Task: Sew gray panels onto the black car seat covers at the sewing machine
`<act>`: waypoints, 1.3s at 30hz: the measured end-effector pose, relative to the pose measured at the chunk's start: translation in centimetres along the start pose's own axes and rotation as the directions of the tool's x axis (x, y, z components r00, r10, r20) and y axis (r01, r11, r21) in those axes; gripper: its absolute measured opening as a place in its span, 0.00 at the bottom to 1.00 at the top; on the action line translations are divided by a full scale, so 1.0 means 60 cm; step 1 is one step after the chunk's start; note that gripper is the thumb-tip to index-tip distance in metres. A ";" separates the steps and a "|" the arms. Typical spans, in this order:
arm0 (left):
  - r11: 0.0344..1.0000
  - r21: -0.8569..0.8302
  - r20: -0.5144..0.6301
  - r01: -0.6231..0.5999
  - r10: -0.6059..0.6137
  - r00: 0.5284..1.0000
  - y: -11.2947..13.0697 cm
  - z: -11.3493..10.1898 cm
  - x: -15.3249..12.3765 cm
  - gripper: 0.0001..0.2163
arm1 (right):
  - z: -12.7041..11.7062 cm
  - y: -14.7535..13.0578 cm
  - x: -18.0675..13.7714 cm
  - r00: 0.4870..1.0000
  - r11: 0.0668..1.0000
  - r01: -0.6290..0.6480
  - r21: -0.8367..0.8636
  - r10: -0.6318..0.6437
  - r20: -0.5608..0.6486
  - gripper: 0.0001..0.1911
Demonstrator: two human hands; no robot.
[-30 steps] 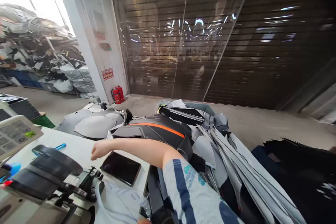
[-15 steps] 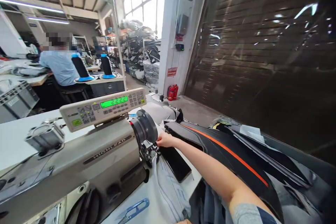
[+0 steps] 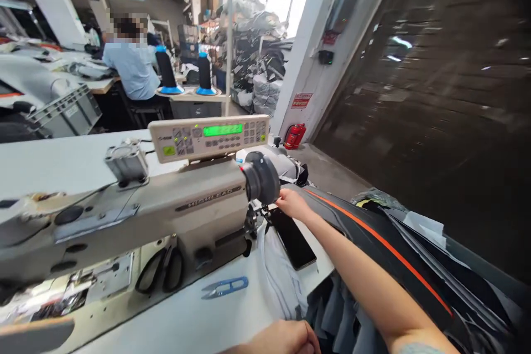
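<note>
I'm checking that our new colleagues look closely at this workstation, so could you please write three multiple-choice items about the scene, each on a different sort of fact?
1. Where is the right hand?
A. On the thread snips
B. Beside the round black end of the sewing machine
C. On the fire extinguisher

2. What colour is the stripe on the black panel beside the right arm?
A. Blue
B. Green
C. Orange

3. What state is the display on the control panel in?
A. Dark
B. Lit green
C. Covered by a hand

Answers:
1. B, because the fingers sit right next to that round end.
2. C, because an orange line runs along the black panel.
3. B, because the display glows green.
</note>
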State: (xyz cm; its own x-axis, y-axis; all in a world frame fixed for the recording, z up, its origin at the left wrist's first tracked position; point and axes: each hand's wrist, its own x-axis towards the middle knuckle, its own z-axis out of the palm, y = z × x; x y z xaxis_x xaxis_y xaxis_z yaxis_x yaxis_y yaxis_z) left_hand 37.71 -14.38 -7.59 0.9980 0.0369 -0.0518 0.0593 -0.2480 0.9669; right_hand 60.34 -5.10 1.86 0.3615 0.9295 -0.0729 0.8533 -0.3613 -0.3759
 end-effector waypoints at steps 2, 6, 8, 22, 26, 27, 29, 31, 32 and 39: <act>0.997 0.070 0.041 -0.023 0.020 0.999 0.011 -0.002 0.002 0.09 | -0.009 -0.021 -0.041 0.994 0.996 0.081 -0.020 -0.080 0.071 0.16; 0.975 0.214 0.099 -0.052 0.031 0.995 0.026 -0.006 0.002 0.12 | 0.030 -0.091 -0.132 0.780 0.842 0.537 0.054 -0.521 0.346 0.10; 0.975 0.214 0.091 -0.065 0.046 0.995 0.025 -0.004 0.001 0.12 | 0.079 -0.128 -0.165 0.659 0.711 0.703 0.001 -0.651 0.377 0.10; 0.954 0.298 -0.014 0.017 -0.014 1.000 0.025 0.009 -0.011 0.11 | -0.052 -0.072 -0.126 0.777 0.922 0.367 0.121 -0.375 0.505 0.17; 0.923 0.373 -0.045 0.092 -0.081 0.996 0.026 0.020 -0.010 0.10 | -0.086 -0.013 -0.055 0.850 0.993 0.104 -0.047 -0.064 0.523 0.20; 0.914 0.395 -0.047 0.095 -0.083 0.995 0.025 0.024 -0.010 0.10 | -0.081 -0.006 -0.038 0.848 0.995 0.078 -0.058 -0.036 0.528 0.20; 0.892 0.443 -0.053 0.085 -0.069 0.996 0.022 0.029 -0.008 0.10 | -0.063 -0.002 -0.008 0.846 0.997 0.051 -0.062 -0.010 0.534 0.19; 0.869 0.491 -0.043 0.068 -0.053 0.998 0.018 0.032 -0.007 0.10 | -0.045 -0.007 0.012 0.841 0.998 0.035 -0.052 -0.001 0.541 0.18; 0.855 0.515 -0.033 0.060 -0.051 0.998 0.017 0.032 -0.006 0.10 | -0.039 -0.011 0.019 0.838 0.999 0.031 -0.043 -0.003 0.545 0.17; 0.821 0.567 -0.027 0.067 -0.063 0.998 0.009 0.032 0.001 0.09 | -0.056 -0.002 0.041 0.802 0.999 0.030 -0.043 0.001 0.597 0.15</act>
State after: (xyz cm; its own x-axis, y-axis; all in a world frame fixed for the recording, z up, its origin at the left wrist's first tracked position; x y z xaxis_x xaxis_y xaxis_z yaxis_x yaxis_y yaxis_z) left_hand 37.84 -16.39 -7.55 0.9913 0.0784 -0.1058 0.1286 -0.7499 0.6489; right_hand 62.37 -3.03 4.82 0.0670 0.7892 -0.6105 0.8790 -0.3362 -0.3382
